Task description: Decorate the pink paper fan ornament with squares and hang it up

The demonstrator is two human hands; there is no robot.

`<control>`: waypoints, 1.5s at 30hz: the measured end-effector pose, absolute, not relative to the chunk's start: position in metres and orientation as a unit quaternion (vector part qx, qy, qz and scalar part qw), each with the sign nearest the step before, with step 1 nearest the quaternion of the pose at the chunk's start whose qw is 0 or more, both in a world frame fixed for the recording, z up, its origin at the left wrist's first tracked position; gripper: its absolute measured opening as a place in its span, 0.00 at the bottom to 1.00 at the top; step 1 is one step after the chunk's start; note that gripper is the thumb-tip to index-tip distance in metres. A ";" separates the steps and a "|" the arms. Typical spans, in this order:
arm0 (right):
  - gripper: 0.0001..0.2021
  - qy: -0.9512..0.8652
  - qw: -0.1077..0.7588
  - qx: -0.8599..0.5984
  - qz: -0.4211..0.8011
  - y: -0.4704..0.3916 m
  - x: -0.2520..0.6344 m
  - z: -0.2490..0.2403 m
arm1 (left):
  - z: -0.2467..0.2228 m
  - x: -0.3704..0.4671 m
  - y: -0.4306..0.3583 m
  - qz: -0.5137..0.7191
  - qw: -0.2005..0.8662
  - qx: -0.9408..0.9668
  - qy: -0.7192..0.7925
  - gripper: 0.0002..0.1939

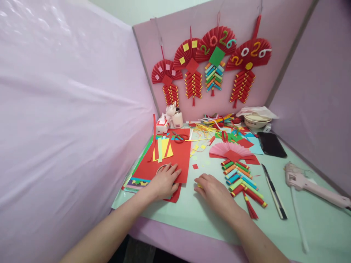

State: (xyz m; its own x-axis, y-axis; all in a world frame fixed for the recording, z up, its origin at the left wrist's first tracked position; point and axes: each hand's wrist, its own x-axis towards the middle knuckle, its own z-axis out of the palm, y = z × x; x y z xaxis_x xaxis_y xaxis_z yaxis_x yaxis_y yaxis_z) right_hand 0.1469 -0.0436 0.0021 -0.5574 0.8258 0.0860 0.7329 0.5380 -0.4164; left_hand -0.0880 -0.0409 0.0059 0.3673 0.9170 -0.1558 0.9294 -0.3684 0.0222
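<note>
My left hand lies with fingers spread over a stack of coloured paper, topped by a red sheet. Partly under its fingers is a round, pale-rimmed thing, mostly hidden. My right hand is closed near the table's middle, with a small yellow piece between thumb and fingers. Just to its right lies a paper firecracker hanging, with a pink pleated fan, a red diamond, rolled coloured tubes and a red tassel.
Red-handled scissors and a yellow sheet lie on the stack. A utility knife, hot glue gun and black phone-like slab are at right. Paper scraps, a tissue box and bowls stand behind. Finished fans hang on the wall.
</note>
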 end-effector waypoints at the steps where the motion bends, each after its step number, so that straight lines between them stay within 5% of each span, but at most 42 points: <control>1: 0.11 -0.865 0.135 -0.452 0.171 -0.043 0.147 0.003 | 0.007 -0.090 -0.042 -0.051 0.060 0.828 0.555 0.29; 5: 0.11 -0.863 0.139 -0.453 0.175 -0.044 0.147 0.005 | 0.014 -0.094 -0.047 0.016 0.087 0.826 0.557 0.28; 10: 0.10 -0.866 0.149 -0.445 0.171 -0.044 0.148 0.002 | 0.023 -0.097 -0.049 0.028 0.124 0.788 0.602 0.13; 16: 0.11 -0.863 0.146 -0.448 0.182 -0.044 0.148 0.004 | 0.048 -0.104 -0.034 0.048 0.255 0.742 0.619 0.14; 24: 0.09 -0.866 0.129 -0.449 0.179 -0.044 0.147 0.008 | 0.086 -0.058 0.068 0.105 -0.003 0.817 0.567 0.12; 35: 0.06 -0.879 0.087 -0.439 0.165 -0.041 0.138 0.005 | 0.032 0.008 0.187 0.059 -0.027 0.855 0.514 0.11; 42: 0.07 -0.885 0.099 -0.429 0.155 -0.039 0.138 0.004 | 0.022 -0.004 0.155 0.078 0.002 0.830 0.552 0.21; 45: 0.07 -0.879 0.127 -0.435 0.151 -0.039 0.140 0.003 | 0.027 -0.033 0.106 0.059 0.029 0.840 0.539 0.37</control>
